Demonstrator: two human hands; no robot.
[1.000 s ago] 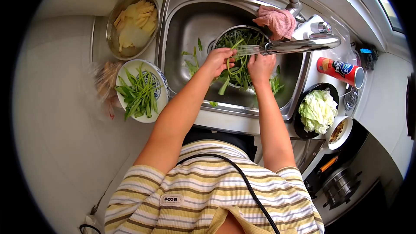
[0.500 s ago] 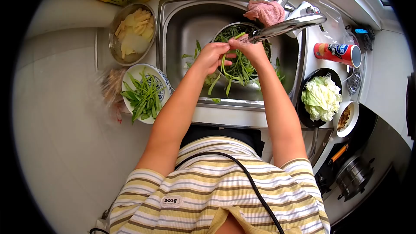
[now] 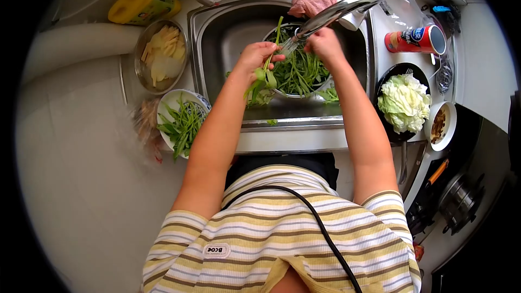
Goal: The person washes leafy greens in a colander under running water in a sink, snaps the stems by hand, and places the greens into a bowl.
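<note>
Striped shirt (image 3: pixel 282 222), seven o'clock: patch (image 3: pixel 217 250) reads "BCO", last letter unclear. Red can (image 3: pixel 400 42), two o'clock: lettering not legible.

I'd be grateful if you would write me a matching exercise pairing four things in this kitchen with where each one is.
Things
1. Long leafy green stalk
2. Crumpled pink cloth
3. Yellow plastic bottle
4. Pale green cabbage leaves

Places
A. In the round black pan
B. In the fingers of the left hand
C. Beyond the round metal bowl
D. At the far edge of the steel sink

Right pairs: 1-B, 2-D, 3-C, 4-A
</note>
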